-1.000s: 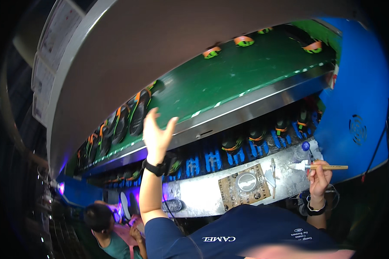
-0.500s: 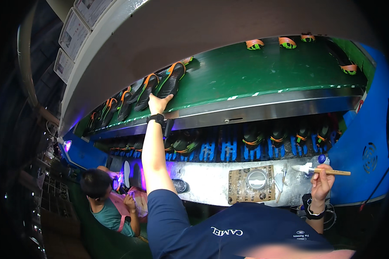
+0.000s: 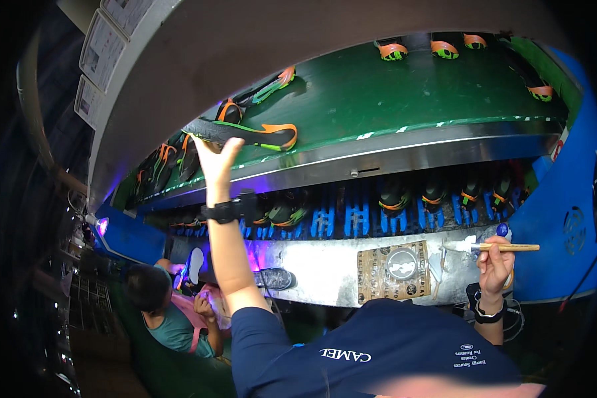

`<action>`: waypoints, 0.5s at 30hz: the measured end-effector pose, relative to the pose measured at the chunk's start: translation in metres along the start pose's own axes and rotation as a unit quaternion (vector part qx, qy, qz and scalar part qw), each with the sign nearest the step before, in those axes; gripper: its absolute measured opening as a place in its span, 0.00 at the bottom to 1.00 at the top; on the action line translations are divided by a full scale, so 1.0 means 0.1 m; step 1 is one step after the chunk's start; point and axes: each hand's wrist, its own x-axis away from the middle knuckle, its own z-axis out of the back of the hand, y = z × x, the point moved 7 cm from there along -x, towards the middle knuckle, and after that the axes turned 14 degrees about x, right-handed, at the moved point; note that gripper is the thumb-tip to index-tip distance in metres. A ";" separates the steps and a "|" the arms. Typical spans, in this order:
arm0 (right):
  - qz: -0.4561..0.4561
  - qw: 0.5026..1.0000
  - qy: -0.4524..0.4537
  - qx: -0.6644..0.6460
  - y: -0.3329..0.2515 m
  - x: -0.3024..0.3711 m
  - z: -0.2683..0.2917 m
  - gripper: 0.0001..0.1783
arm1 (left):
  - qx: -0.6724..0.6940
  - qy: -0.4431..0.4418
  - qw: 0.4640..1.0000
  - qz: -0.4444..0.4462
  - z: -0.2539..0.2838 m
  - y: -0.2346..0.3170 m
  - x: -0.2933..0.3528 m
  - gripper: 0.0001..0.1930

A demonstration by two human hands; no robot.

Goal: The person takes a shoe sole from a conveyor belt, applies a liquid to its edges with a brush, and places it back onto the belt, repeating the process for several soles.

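Flat green belt, bounded by silver steel edge, extends right of left hand; that hand grips curved black sole, orange-green trimmed; right hand pinches wooden-handled brush.

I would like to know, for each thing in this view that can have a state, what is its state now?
Left hand: gripping the shoe sole.
Shoe sole: held, turned crosswise over the green belt.
Right hand: closed around the wooden-handled brush.
Wooden-handled brush: held, whitish tip pointing left.
Round container: on brown sheet; open or lidded, unclear.
Violet lamp: lit.
Dark shoe: resting on metal bench.
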 end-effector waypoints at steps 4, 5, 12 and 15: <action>0.002 1.000 0.007 0.016 -0.01 0.06 -0.03 0.11 | -0.043 -0.035 0.968 0.243 -0.07 -0.81 0.37 0.26; 0.005 1.000 0.015 0.023 -0.01 0.07 -0.02 0.10 | 0.003 0.020 0.975 0.221 -0.05 -0.87 0.39 0.25; -0.068 0.985 -0.063 0.148 0.52 0.10 -0.12 0.07 | 0.279 0.028 0.926 0.253 -0.01 -0.63 1.16 0.32; -0.132 0.962 -0.114 0.211 1.02 0.19 -0.21 0.06 | 0.329 0.044 0.884 0.330 -0.04 -0.36 1.88 0.40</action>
